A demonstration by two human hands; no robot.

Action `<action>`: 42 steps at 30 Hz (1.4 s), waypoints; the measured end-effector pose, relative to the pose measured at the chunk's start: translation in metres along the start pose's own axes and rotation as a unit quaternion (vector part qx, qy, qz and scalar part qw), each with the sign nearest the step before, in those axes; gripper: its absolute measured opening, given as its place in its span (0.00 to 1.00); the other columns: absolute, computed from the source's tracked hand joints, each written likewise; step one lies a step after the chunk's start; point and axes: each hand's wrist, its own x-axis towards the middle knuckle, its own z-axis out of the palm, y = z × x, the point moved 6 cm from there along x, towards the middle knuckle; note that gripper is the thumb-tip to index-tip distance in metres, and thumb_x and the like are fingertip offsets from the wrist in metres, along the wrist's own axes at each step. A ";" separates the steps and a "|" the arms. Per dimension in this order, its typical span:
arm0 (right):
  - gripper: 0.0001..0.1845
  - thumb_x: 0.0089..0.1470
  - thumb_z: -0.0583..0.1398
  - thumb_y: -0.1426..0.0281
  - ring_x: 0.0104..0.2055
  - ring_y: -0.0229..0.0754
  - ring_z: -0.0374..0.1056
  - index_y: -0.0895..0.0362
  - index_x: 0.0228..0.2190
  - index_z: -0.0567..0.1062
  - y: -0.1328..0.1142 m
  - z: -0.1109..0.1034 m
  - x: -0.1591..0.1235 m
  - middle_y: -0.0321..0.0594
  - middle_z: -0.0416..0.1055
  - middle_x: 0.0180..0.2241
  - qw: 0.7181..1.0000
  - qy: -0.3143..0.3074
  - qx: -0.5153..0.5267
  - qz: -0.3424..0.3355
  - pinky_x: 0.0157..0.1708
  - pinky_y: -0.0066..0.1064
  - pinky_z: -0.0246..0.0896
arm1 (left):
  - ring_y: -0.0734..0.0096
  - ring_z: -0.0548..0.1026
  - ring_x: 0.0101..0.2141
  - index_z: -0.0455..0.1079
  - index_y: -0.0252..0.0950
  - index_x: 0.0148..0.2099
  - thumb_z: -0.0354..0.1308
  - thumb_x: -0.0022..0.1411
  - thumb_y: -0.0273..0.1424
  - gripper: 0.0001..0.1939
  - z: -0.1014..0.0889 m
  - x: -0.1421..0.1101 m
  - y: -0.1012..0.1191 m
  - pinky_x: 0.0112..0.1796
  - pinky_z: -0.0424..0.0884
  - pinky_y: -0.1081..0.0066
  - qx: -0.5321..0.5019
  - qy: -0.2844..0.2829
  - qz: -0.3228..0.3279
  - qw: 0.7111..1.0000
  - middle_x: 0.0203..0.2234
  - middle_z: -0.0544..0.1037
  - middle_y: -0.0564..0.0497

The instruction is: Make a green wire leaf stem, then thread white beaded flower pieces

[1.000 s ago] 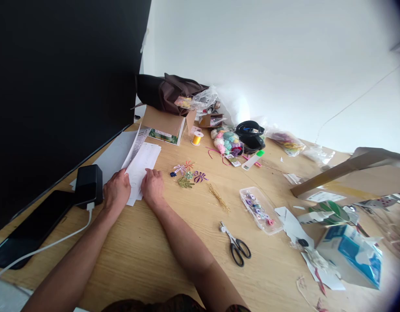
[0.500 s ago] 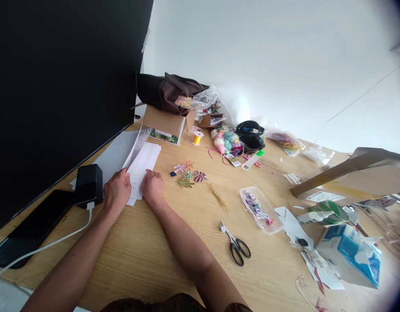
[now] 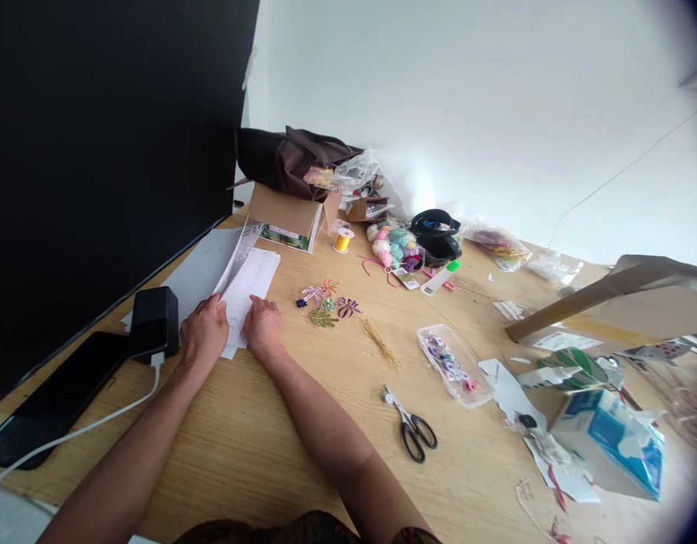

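My left hand (image 3: 205, 332) is closed on the near edge of a raised, printed sheet of paper (image 3: 242, 257), tilted up from the stack. Lying flat beneath it are several white sheets (image 3: 256, 276) with faint marks. On the stack's right edge rests my right hand (image 3: 263, 326), fingers curled in and thumb side against the paper; its fingertips are partly hidden. To the right of that hand lie small coloured wire or thread flowers (image 3: 348, 307), a green leaf shape (image 3: 323, 317) and a bundle of gold strands (image 3: 380, 344).
A black power bank (image 3: 154, 321) with a white cable and a dark phone (image 3: 53, 397) sit left. Scissors (image 3: 411, 425), a clear tray of bobbins (image 3: 455, 366) and a tissue box (image 3: 609, 446) are right. Behind stand an open cardboard box (image 3: 288, 208) and a yellow spool (image 3: 343, 241).
My right hand has shifted slightly to the left along the paper's edge. My left hand and the raised sheet look the same.
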 end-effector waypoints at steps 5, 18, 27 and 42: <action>0.22 0.55 0.52 0.81 0.49 0.41 0.71 0.61 0.51 0.72 -0.002 -0.005 0.002 0.46 0.75 0.46 0.987 0.030 0.155 -0.026 0.53 0.33 0.63 | 0.53 0.76 0.45 0.68 0.34 0.57 0.41 0.68 0.32 0.22 0.000 -0.001 0.001 0.41 0.68 0.63 -0.008 -0.001 0.008 1.000 0.48 0.78 0.40; 0.30 0.54 0.47 0.82 0.44 0.36 0.74 0.55 0.56 0.65 -0.010 0.015 0.002 0.44 0.72 0.50 0.921 -0.031 0.379 -0.079 0.38 0.28 0.73 | 0.52 0.76 0.45 0.68 0.36 0.58 0.46 0.67 0.36 0.22 -0.002 0.000 -0.002 0.41 0.68 0.63 -0.017 0.012 0.006 1.000 0.47 0.78 0.40; 0.23 0.55 0.56 0.75 0.26 0.28 0.69 0.58 0.53 0.66 0.014 0.014 0.007 0.43 0.72 0.45 0.897 0.017 0.419 0.137 0.27 0.22 0.71 | 0.52 0.77 0.46 0.69 0.36 0.58 0.42 0.67 0.33 0.22 -0.001 0.005 -0.007 0.43 0.68 0.63 -0.020 -0.001 -0.012 1.000 0.46 0.79 0.40; 0.27 0.46 0.66 0.74 0.29 0.32 0.68 0.60 0.50 0.71 0.014 0.004 0.008 0.43 0.71 0.43 0.926 0.028 0.353 0.133 0.34 0.26 0.69 | 0.51 0.76 0.47 0.69 0.37 0.58 0.44 0.67 0.36 0.22 0.000 0.005 -0.008 0.43 0.69 0.61 -0.028 -0.005 -0.009 1.000 0.47 0.79 0.41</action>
